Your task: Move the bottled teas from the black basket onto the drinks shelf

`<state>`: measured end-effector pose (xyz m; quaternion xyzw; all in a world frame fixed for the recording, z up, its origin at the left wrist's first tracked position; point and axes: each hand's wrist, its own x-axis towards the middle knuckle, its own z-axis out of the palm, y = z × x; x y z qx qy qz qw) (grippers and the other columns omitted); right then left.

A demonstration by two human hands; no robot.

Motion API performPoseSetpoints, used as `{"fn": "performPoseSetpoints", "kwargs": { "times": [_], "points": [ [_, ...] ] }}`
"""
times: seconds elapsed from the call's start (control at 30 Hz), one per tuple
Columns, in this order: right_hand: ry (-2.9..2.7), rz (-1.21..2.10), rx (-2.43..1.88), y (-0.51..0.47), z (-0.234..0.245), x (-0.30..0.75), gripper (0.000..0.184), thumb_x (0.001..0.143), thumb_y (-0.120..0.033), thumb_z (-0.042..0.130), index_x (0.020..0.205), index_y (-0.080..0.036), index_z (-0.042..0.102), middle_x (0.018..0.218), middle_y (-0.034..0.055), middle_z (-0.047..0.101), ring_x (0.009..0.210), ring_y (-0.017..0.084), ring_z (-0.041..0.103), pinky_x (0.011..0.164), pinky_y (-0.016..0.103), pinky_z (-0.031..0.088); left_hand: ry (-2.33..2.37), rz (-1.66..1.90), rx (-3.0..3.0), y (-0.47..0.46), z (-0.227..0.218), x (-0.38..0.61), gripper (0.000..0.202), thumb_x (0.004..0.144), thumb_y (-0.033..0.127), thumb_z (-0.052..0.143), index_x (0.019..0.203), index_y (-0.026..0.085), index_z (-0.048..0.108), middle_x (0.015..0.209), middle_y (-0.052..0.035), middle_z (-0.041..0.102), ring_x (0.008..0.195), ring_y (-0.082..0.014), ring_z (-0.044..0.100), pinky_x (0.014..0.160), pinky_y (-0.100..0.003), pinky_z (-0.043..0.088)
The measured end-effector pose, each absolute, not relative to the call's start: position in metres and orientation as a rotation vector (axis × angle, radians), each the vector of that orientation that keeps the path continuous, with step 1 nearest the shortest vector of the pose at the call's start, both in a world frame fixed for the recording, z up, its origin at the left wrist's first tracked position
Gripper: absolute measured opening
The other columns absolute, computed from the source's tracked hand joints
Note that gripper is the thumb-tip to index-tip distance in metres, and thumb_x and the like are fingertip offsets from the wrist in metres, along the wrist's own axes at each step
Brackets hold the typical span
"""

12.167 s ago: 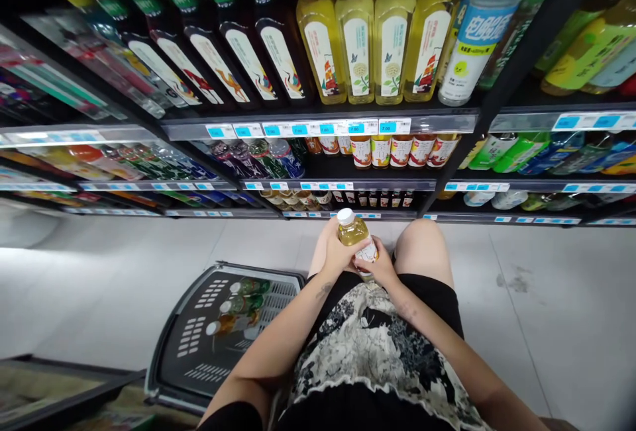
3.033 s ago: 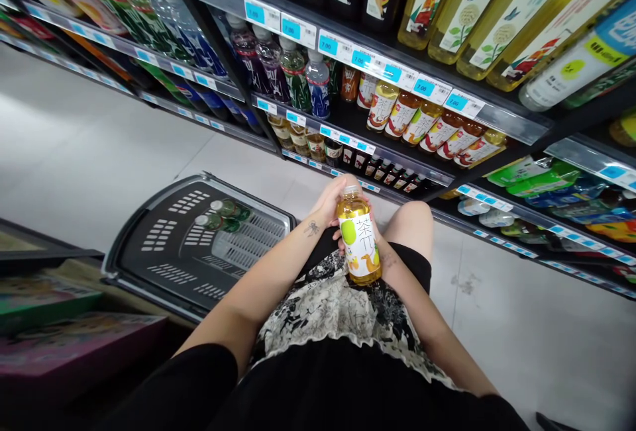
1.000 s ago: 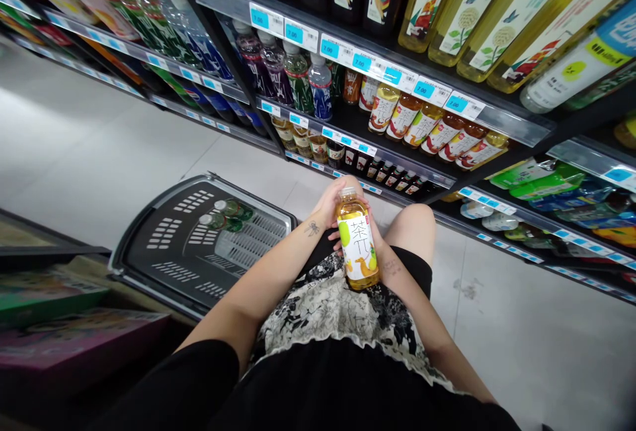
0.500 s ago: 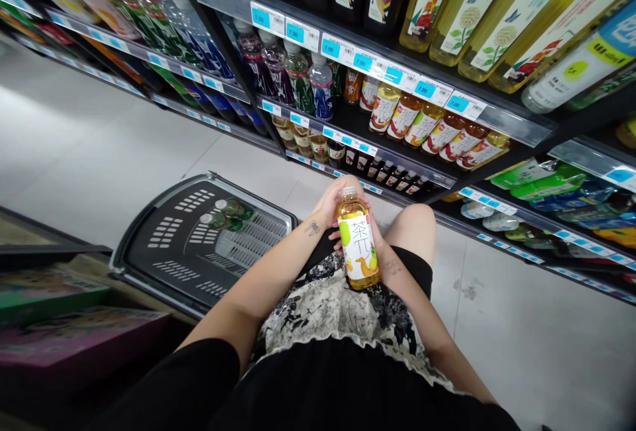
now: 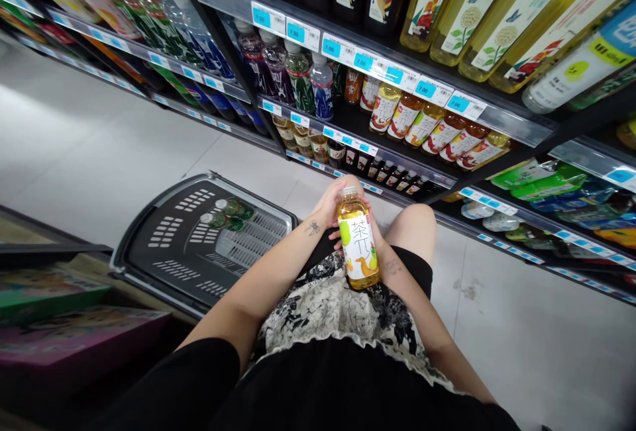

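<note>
Left of the tea bottle [image 5: 358,245], down on the floor, a dark shopping basket [image 5: 166,239] sat open, with two green bottles [image 5: 223,214] lying at its far end. The left hand [image 5: 328,206] met the tea bottle from that side, forearm slanted and wrist bent. Its fingers were curled round the neck and shoulder just under the white cap — a closed wrap, not a pinch. The tea bottle stood nearly upright over the lap, label toward the camera. Right of it, the right hand [image 5: 382,251] cupped the lower body from behind — closed on it, mostly hidden. Beyond the tea bottle ran the drinks shelf [image 5: 397,77].
</note>
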<state>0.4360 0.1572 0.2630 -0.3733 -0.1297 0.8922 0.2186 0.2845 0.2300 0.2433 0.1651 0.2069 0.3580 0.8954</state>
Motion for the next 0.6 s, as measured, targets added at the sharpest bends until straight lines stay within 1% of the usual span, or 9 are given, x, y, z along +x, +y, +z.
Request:
{"fn": "performPoseSetpoints", "kwargs": {
  "times": [0.1, 0.3, 0.47, 0.6],
  "points": [
    [-0.366, 2.451, -1.031, 0.1550, 0.2635, 0.4368, 0.099, 0.093, -0.088, 0.009, 0.113, -0.011, 0.067, 0.080, 0.0129, 0.069, 0.065, 0.018, 0.064, 0.061, 0.031, 0.057, 0.435, 0.746, 0.331, 0.2300, 0.2429, 0.2848, 0.078, 0.094, 0.071, 0.039, 0.097, 0.001, 0.073, 0.097, -0.0232, 0.072, 0.088, -0.0273, 0.072, 0.082, -0.034, 0.055],
    [-0.353, 2.504, -0.989, 0.1563, 0.2607, 0.4382, 0.100, 0.092, -0.089, 0.008, 0.112, -0.011, 0.067, 0.080, 0.0137, 0.068, 0.064, 0.019, 0.063, 0.061, 0.032, 0.057, 0.444, 0.748, 0.321, 0.2287, 0.2468, 0.2850, 0.080, 0.096, 0.070, 0.035, 0.097, 0.000, 0.073, 0.096, -0.0239, 0.072, 0.085, -0.0280, 0.072, 0.079, -0.034, 0.055],
    [-0.358, 2.488, -0.950, 0.1575, 0.2596, 0.4379, 0.098, 0.094, -0.087, 0.010, 0.111, -0.010, 0.067, 0.078, 0.0134, 0.068, 0.066, 0.019, 0.063, 0.061, 0.031, 0.056, 0.460, 0.733, 0.299, 0.2285, 0.2498, 0.2846, 0.082, 0.100, 0.065, 0.024, 0.096, -0.001, 0.073, 0.095, -0.0242, 0.071, 0.084, -0.0276, 0.072, 0.076, -0.034, 0.055],
    [-0.354, 2.517, -0.956, 0.1581, 0.2600, 0.4377, 0.100, 0.093, -0.088, 0.007, 0.111, -0.011, 0.067, 0.077, 0.0133, 0.067, 0.066, 0.020, 0.064, 0.061, 0.034, 0.057, 0.442, 0.733, 0.326, 0.2291, 0.2490, 0.2842, 0.080, 0.097, 0.068, 0.031, 0.096, 0.001, 0.073, 0.097, -0.0238, 0.072, 0.087, -0.0293, 0.072, 0.075, -0.034, 0.055]
  ]
}}
